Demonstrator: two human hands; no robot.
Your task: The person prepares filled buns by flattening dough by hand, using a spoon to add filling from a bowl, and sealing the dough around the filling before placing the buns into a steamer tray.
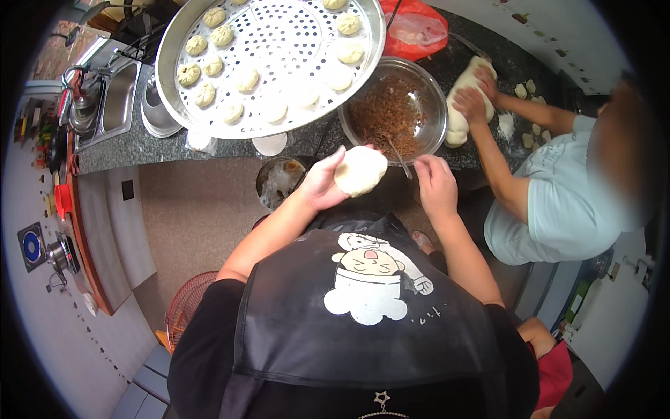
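A flat round dough wrapper (pixel 361 172) lies across the palm and fingers of my left hand (pixel 325 180). My right hand (pixel 437 183) is to the right of it, beside the handle of a metal spoon (pixel 401 160), its fingers bent together; whether anything is between them I cannot tell. The spoon leans in a steel bowl (pixel 441 112) of brown minced filling (pixel 384 112), just beyond both hands. Farther up, a large perforated metal steamer tray (pixel 166 91) holds several pleated buns (pixel 222 35) around its edge.
On the right a co-worker (pixel 555 194) presses a long dough roll (pixel 467 99) on the dark stone counter (pixel 118 157). Small dough pieces (pixel 527 140) and flour lie nearby. A red plastic bag (pixel 437 26) is behind the bowl. A pot (pixel 280 180) stands below the counter edge.
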